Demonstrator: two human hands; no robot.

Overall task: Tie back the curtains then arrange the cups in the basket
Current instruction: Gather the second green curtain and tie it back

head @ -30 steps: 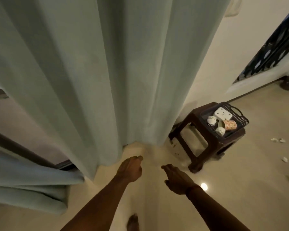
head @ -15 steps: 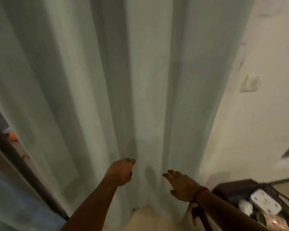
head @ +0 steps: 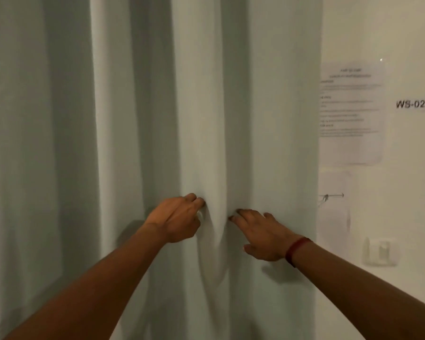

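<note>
Bare left forearm (head: 88, 285) and bare right forearm (head: 368, 278), pretty plain. Thin dark-red band (head: 297, 250) round the right wrist, just nearer than the right hand (head: 263, 235).

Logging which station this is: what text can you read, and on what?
"WS-02": label on the wall, right of the curtain.
Too blurred to read: several lines on the printed sheet left of it.
No readable words: the lower sheet, a sketch only.
</note>
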